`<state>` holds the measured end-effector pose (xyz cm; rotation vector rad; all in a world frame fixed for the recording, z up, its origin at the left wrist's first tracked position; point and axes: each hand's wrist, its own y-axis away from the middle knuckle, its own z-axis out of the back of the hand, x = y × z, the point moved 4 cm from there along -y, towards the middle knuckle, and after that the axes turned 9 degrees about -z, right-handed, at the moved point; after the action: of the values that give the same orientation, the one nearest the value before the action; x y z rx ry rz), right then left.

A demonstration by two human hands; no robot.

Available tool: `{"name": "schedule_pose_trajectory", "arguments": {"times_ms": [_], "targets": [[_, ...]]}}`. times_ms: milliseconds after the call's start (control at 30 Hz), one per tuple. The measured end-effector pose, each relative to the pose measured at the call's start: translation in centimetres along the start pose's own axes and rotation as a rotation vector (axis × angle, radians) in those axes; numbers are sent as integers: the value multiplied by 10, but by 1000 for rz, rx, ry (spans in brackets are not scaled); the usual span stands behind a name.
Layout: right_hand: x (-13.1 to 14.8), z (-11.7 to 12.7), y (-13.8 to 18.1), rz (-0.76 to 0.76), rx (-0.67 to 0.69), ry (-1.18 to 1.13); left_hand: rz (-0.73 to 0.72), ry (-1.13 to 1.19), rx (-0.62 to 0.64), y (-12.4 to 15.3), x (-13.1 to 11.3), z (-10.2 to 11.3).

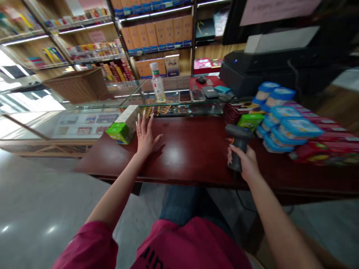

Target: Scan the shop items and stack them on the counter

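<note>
My right hand is wrapped round the handle of a dark grey barcode scanner, held above the right part of the dark red counter. The scanner's cable hangs past the counter's front edge. My left hand has its fingers spread and holds nothing. Just left of it is a green box, with a long pale carton right behind. A second green pack lies beyond the scanner.
Blue-lidded tubs and red packs are piled on the right. A bottle and phones rest on the glass case behind the counter. A black monitor stand occupies the back right; a brown carton sits back left.
</note>
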<state>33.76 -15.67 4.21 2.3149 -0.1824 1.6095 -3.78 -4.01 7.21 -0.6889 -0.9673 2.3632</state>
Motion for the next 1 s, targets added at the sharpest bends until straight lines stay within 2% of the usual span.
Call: {"name": "schedule_pose_trajectory", "arguments": {"times_ms": [100,233,367,467,600,667,767,867,1000], "targets": [[6,33,1,47,-86,11,-175,119,109,-33,-59,-64],[5,64,11,115,-193,-29,-464,214,269,-72,-156,-143],[2,72,17,144,-229,-126,-632,224,324,-102,-236,-203],[2,71,14,120,-218,-149,-663,228,349,-117,-269,-237],[3,71,10,121,-218,-148,-646,298,373,-126,-278,-257],[2,71,10,125,-221,-142,-687,360,384,-121,-276,-254],[1,72,12,122,-216,-143,-740,403,405,-107,-266,-239],[2,74,15,110,-185,-149,-637,343,421,-91,-240,-217],[5,66,18,52,-64,-95,-497,312,404,-72,-181,-179]]}}
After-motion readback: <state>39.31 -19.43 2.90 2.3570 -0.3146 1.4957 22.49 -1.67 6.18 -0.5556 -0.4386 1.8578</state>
